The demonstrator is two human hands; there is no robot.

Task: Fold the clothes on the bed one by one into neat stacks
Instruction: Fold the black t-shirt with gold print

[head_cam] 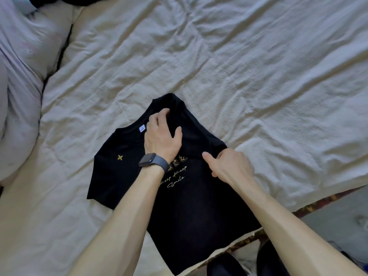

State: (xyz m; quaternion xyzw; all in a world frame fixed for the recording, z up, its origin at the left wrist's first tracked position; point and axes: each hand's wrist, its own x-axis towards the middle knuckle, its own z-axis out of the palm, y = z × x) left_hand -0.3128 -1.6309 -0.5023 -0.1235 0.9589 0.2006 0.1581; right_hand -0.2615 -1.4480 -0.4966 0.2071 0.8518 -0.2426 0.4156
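Note:
A black T-shirt (185,206) with gold script and a small gold cross lies front up on the bed (239,66), its hem hanging over the near edge. Its right sleeve is turned inward over the chest. My left hand (162,136), a dark watch on the wrist, rests on the fabric by the collar and its white label, fingers loosely bent. My right hand (231,166) sits at the shirt's right side, fingers curled round the folded edge of the cloth, thumb pointing left.
Pale pillows (22,86) are piled along the left. A dark garment (49,0) shows at the top left corner. The bed's near edge runs diagonally at lower right, with grey floor (338,212) beyond it. Wrinkled cream bedding spreads beyond the shirt.

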